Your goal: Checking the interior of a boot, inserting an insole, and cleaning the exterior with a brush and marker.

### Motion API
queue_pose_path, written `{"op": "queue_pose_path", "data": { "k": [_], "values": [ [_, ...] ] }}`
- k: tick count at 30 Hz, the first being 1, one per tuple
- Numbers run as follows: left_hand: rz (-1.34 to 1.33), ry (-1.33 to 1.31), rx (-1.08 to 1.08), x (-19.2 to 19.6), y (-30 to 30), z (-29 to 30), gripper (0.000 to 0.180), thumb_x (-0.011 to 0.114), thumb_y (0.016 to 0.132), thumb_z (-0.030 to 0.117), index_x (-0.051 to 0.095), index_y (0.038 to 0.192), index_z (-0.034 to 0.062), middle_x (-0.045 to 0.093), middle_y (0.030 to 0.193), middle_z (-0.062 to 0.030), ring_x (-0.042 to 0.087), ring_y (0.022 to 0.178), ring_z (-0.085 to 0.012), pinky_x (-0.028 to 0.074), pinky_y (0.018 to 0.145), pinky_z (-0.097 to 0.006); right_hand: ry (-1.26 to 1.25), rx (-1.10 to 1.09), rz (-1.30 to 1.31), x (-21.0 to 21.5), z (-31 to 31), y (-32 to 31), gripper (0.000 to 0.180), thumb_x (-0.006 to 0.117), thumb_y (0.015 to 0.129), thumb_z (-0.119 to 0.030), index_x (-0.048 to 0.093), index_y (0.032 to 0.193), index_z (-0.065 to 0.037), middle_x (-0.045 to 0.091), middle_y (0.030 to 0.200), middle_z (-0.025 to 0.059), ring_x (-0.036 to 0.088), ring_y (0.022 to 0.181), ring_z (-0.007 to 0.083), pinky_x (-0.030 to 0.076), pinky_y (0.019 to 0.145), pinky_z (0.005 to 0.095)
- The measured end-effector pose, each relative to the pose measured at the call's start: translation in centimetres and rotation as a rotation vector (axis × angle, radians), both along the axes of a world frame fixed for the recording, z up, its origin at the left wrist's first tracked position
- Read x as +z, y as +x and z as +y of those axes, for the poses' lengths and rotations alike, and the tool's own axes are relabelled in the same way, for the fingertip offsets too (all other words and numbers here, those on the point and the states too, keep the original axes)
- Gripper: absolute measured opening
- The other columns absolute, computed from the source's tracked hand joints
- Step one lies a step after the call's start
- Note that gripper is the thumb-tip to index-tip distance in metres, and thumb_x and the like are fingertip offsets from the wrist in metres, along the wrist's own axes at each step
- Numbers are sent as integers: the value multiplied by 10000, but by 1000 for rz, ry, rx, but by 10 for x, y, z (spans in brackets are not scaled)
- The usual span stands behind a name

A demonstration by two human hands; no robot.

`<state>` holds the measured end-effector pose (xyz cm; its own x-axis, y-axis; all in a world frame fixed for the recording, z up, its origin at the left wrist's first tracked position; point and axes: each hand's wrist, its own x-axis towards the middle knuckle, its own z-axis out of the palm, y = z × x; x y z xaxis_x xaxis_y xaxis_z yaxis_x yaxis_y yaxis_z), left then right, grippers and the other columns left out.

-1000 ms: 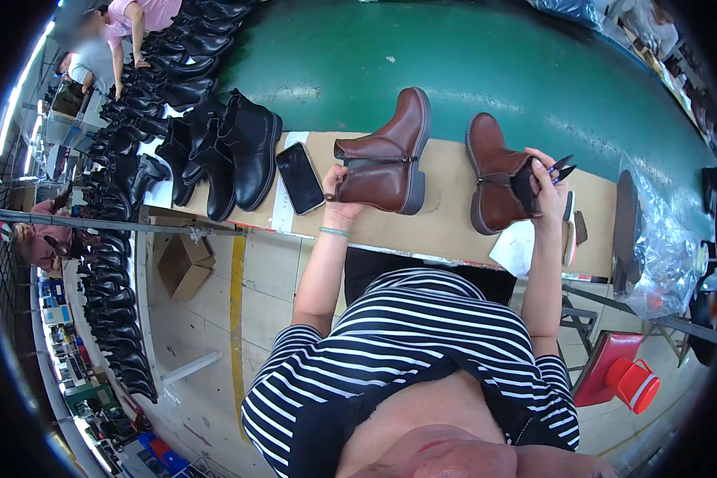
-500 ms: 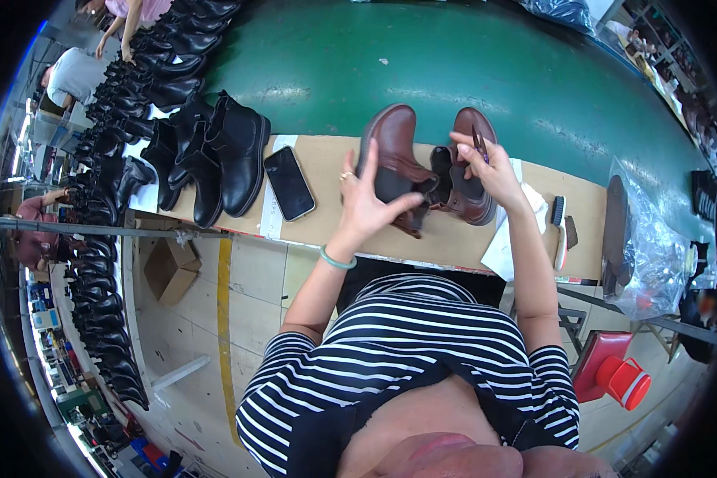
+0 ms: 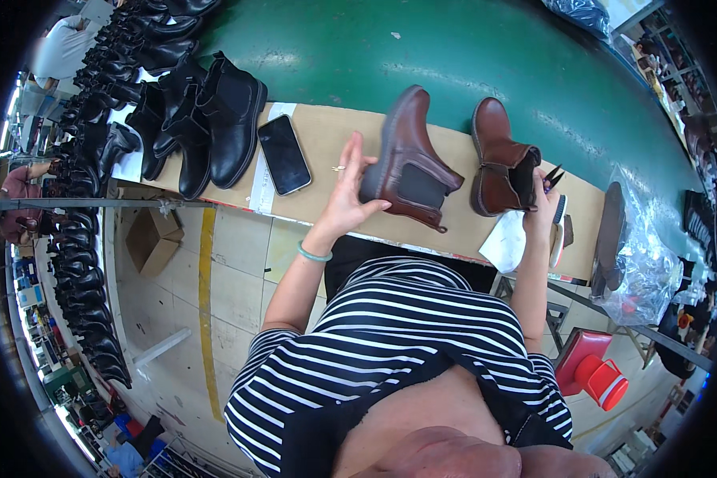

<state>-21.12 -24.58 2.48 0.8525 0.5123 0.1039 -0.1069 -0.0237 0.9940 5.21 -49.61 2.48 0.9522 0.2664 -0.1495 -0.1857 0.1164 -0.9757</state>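
Observation:
Two brown ankle boots lie on the tan workbench. My left hand grips the left brown boot, which is tilted with its toe pointing away; the thumb is on its elastic side and the fingers are spread behind the shaft. On the right, my right hand holds the right brown boot by the rim of its opening. Small dark snips stick out between that hand's fingers.
Several black boots stand at the bench's left end beside a dark phone. A green surface runs behind the bench. White paper, a clear plastic bag, a red stool and a cardboard box are nearby.
Half a second ago both boots were held together in the middle. Now they are apart, the left boot tilted toward the left hand and the right boot back at the right.

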Motion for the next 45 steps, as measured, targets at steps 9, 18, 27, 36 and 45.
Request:
{"op": "queue_pose_path", "data": {
  "k": [9,18,27,36,45],
  "values": [
    [186,370,20,13,11,-27,1179,838,613,-2,140,1557,93,98,1590,-159,262,1425,-354,335,1135,-426,-107,83,52,3,-25,-12,268,596,971,-156,655,1131,51,554,734,-34,394,512,13,329,470,176],
    [402,616,-54,22,19,-36,1260,910,535,85,172,1555,127,289,1438,-278,361,1310,-451,359,1084,-455,-935,39,-584,-37,-118,-5,463,634,775,-28,564,1232,-39,592,1133,188,588,1033,325,470,906,396],
    [368,658,139,20,15,-43,1215,924,482,91,296,1522,89,464,1187,-156,510,1107,-342,436,962,-409,-1028,-355,-666,-14,-134,-14,453,652,817,-50,562,1258,-5,559,1082,186,602,958,343,497,805,383],
    [319,689,259,2,7,-53,1225,945,469,217,313,1509,75,482,1112,-171,519,1019,-349,459,892,-433,-1308,20,-538,-22,-161,-7,326,766,766,-242,675,1007,-42,657,900,159,646,799,228,500,709,348],
    [391,721,371,-4,-15,-74,1251,950,513,294,251,1525,64,445,1110,-177,519,1019,-350,466,871,-431,-467,322,-406,82,-94,-101,353,578,863,44,571,1217,35,671,929,148,635,709,172,525,675,287]
  ]
}}
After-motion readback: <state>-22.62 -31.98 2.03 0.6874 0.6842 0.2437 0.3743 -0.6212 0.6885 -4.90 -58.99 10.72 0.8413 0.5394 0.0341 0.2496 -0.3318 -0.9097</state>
